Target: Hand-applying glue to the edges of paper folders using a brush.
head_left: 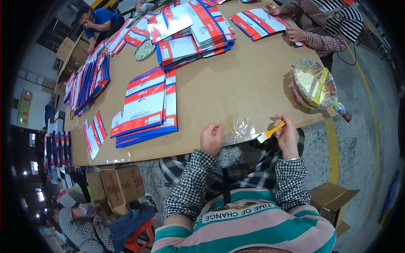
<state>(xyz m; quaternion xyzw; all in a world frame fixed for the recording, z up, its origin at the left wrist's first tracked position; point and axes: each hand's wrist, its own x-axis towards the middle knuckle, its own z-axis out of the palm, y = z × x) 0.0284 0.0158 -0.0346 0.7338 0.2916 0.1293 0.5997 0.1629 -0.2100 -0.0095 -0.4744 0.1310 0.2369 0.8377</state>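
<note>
Counter's [236,86] near edge: your right hand [288,137] pinches the brush [271,131], likely light, soft-tipped, best held by its stiff handle [277,127]; left hand [211,139] curled closed.

The left hand [211,138] is curled into a loose fist; the right hand [288,137] is bent in a pinching grip. Both forearms [190,182] reach forward, well apart.
</note>
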